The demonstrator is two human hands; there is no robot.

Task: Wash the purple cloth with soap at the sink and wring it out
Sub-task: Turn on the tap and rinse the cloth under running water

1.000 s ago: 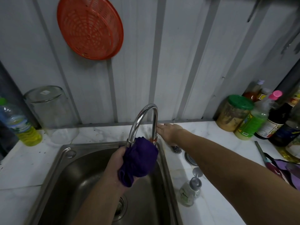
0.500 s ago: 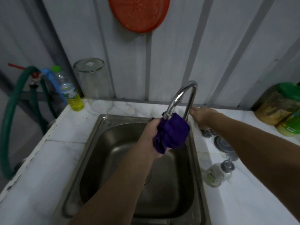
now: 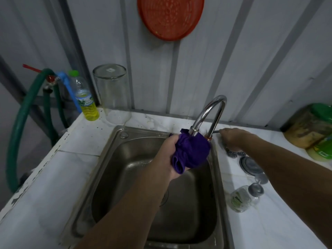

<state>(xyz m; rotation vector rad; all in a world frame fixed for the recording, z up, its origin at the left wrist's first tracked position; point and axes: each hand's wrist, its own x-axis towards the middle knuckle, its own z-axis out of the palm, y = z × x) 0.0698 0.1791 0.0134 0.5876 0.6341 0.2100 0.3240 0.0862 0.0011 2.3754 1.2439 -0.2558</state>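
Observation:
My left hand (image 3: 168, 150) grips the bunched purple cloth (image 3: 193, 152) and holds it right under the spout of the curved steel tap (image 3: 209, 114), over the steel sink (image 3: 115, 159). My right hand (image 3: 231, 138) reaches to the tap's base on the right, its fingers around the thin tap handle. No water stream is visible. A small clear soap pump bottle (image 3: 242, 196) lies on the counter to the right of the sink.
An upturned glass jar (image 3: 113, 94) and a bottle of yellow liquid (image 3: 86, 103) stand at the back left. A green hose (image 3: 23, 119) loops off the counter's left edge. Jars (image 3: 309, 126) crowd the right. An orange colander (image 3: 170, 17) hangs on the wall. A metal lid (image 3: 250, 165) lies near the tap.
The view has swung left and down. Both hands keep their places: the left holding the cloth under the spout, the right at the tap's base.

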